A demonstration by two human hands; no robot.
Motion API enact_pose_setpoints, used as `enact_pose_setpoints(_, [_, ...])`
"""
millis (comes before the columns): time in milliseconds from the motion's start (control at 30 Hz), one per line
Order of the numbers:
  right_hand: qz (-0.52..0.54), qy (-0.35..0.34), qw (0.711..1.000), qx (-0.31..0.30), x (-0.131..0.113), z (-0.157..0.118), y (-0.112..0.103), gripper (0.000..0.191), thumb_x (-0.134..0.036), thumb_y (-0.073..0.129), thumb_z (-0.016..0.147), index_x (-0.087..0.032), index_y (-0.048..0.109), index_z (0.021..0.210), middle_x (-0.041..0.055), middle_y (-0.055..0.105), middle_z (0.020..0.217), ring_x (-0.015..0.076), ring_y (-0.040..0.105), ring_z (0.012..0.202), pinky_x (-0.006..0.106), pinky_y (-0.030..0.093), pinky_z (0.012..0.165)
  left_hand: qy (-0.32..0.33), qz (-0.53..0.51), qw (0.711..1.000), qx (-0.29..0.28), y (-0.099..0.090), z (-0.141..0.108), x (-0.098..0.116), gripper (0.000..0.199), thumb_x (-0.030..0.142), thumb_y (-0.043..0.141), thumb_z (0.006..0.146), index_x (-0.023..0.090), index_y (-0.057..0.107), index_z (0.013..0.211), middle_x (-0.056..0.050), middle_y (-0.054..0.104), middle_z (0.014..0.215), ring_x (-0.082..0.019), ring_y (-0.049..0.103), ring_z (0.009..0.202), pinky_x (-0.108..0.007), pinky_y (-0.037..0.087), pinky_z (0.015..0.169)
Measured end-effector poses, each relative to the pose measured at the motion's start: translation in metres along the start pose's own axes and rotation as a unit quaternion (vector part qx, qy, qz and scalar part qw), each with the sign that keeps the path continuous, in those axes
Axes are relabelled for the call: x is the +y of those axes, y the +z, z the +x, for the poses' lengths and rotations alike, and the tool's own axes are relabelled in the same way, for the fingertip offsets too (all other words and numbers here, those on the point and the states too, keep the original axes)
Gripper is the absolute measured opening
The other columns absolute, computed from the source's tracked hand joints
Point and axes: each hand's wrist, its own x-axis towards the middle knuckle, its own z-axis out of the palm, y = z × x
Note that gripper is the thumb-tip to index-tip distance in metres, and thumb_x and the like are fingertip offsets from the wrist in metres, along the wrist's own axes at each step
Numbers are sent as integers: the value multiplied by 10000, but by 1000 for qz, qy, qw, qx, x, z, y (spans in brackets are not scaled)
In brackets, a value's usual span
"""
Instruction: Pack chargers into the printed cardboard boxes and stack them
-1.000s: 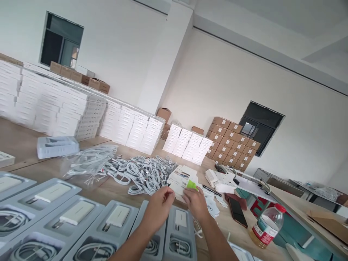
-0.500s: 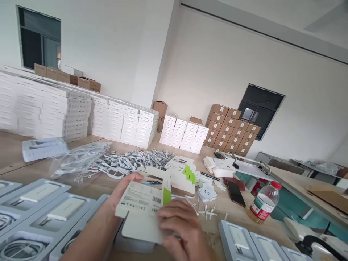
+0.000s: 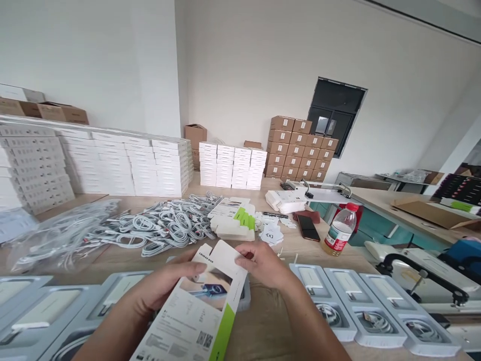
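A white printed cardboard box (image 3: 195,313) with a green side stripe and a picture of a device stands tilted in front of me. Its end flaps stick up at the top. My left hand (image 3: 169,278) grips its left side, thumb across the front and the other fingers hidden behind. My right hand (image 3: 261,263) pinches the box's upper right edge near a flap. Partly covered by the box, a grey tray (image 3: 245,296) sits behind it. Flat white-and-green boxes (image 3: 231,220) lie stacked just beyond my hands.
Grey trays with white chargers and coiled cables stand left (image 3: 90,301) and right (image 3: 349,311). Beyond lie a heap of cables (image 3: 176,220), plastic bags (image 3: 63,233), a phone (image 3: 308,228) and a red-capped bottle (image 3: 341,229). White boxes (image 3: 124,165) and brown cartons (image 3: 293,148) are piled behind.
The view has swung to the right. The box was held across and folded open; now it is turned upright with its picture side facing me. My right hand has moved up to its top edge.
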Motion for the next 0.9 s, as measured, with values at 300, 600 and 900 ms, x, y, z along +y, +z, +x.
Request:
enact_pose_setpoints(300, [-8,56,998,-34,3,-2,4,80,-264,636,780,-191,649,749,-46,581,661,97,480,590,213,337,519,-24,91,986,134,-7,10,-7,420,260,798,618,166,696,1014,-35,746,792,-251,693,727,-316,506,668])
enact_pose_setpoints(600, [122,86,986,-77,8,-1,4,196,-347,736,740,-169,654,723,-47,563,639,84,450,573,219,327,533,-44,99,992,62,-15,5,-8,370,211,750,642,186,673,1004,-19,731,763,-213,663,671,-277,465,614])
enact_pose_setpoints(900, [291,143,924,-205,7,-5,3,437,-566,824,605,-160,752,749,-25,635,643,104,505,607,221,383,574,-40,102,994,-2,-11,-1,-7,352,221,719,674,173,666,1020,-6,715,739,-189,610,628,-264,409,579])
